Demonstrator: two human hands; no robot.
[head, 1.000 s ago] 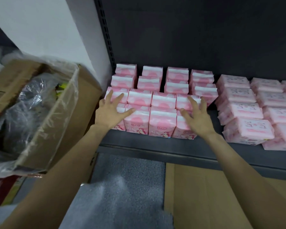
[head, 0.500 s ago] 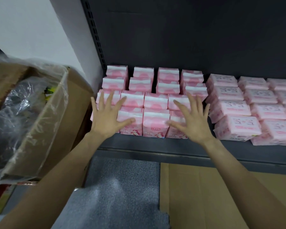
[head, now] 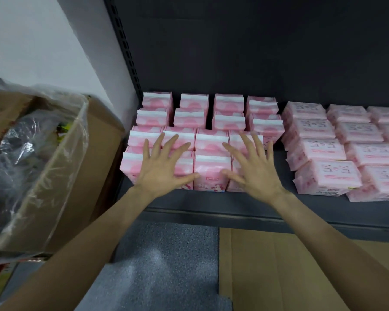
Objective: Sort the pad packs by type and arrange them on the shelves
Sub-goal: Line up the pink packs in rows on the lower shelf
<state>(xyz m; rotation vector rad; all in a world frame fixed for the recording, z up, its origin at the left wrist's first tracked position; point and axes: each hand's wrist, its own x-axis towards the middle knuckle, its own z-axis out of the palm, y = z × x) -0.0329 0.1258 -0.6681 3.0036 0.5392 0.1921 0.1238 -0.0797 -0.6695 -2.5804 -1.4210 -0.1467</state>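
Head view shows my two hands closer together than they were a second ago: then they sat at the outer corners of the block of upright pink packs (head: pixel 212 172), and now both have slid inward along its front row. My left hand (head: pixel 164 170) lies flat with fingers spread straight over the two left-of-centre front packs, and my right hand (head: pixel 254 170) lies the same way over the right-hand front packs; neither grips anything, both seem only to press or rest on the wrappers. The block itself looks no different in its rows, so I judge this to be a squaring-up push rather than a placement, and the upright type seems already gathered at the left end of the shelf (head: pixel 211 212), hard against the slotted upright (head: pixel 127 52). Just to the right, apart from my right hand across a narrow gap, the flat pale-pink packs (head: pixel 326 176) lie stacked in their own group, so the two types read as separated. To my left stands a plastic-lined cardboard box (head: pixel 61 167); whether more packs remain in it I cannot tell.
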